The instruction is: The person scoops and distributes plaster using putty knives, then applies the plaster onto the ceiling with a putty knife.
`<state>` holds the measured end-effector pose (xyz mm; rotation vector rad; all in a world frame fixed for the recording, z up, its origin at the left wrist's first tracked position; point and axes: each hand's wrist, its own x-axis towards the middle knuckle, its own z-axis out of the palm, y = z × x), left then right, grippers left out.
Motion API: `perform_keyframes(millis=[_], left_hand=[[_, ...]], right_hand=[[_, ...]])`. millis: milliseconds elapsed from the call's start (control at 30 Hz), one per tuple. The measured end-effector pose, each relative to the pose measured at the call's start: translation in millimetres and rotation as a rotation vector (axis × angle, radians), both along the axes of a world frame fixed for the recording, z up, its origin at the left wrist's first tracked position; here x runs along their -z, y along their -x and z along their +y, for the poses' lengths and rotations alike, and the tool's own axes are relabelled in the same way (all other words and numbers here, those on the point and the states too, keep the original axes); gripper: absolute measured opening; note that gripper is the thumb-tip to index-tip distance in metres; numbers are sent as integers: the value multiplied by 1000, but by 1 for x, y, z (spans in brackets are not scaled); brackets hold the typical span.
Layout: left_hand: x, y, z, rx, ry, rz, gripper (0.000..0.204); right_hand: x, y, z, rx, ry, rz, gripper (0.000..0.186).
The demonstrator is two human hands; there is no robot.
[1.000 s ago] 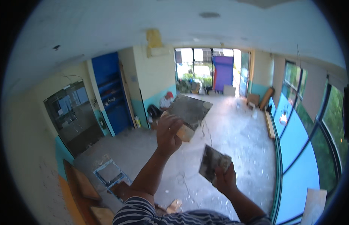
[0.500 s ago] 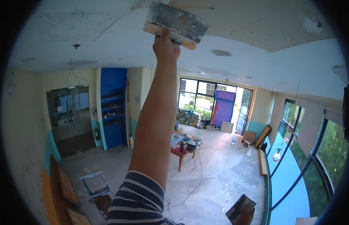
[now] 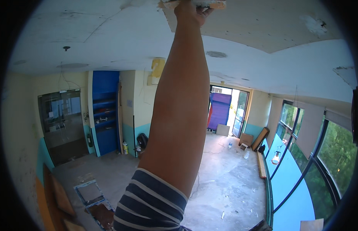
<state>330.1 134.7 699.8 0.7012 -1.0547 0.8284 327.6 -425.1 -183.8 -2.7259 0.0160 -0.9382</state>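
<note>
The left hand (image 3: 190, 14), at the end of a raised striped-sleeved arm (image 3: 181, 100), is closed around a wide flat trowel (image 3: 216, 5), its thumb and fingers pinching the pale orange-tan grip edge. The trowel is up at the ceiling (image 3: 125, 32), high above and to the right of the blue shelf unit (image 3: 106, 86); the frame cuts it off, so I cannot tell whether its blade touches. The right hand is out of view and I cannot tell its grip; far to the right of the blue shelf unit, at the lower edge, the corner of a dark flat thing (image 3: 262, 226) shows.

The blue shelf unit holds a few small pale objects (image 3: 103, 120) on its middle boards, too small to identify. Just right of it a yellow-and-white canister (image 3: 125, 148) stands on the floor, contents hidden, and beyond that sits a dark bag (image 3: 141, 140), part hidden by the arm. Well to the right of the blue shelf unit are a clear bottle (image 3: 230, 144) and a brown cardboard box (image 3: 246, 139), its inside not visible.

The canister has a printed-looking wrap, too small to read. A small sheet (image 3: 129, 103) is on the wall just right of the blue shelf unit, its writing equally illegible
</note>
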Motion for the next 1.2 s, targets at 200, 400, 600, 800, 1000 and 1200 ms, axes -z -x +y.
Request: perform_keyframes(millis=[200,400,600,800,1000,1200], left_hand=[[33,6,6,-89,61,268,41],[61,3,8,-72,150,-23,43],[31,30,11,91,-85,-33,30],[44,20,6,-129,82,374,43],[60,15,24,-35,155,72,43],[61,16,25,-321,79,463,39]], right_hand=[[-92,32,38,-56,-773,207,75],[-108,34,50,-59,-862,220,75],[-65,24,27,-415,-1099,160,59],[-74,28,36,-339,-981,120,54],[-80,31,41,-291,-765,44,50],[-85,42,42,-264,-696,-22,49]])
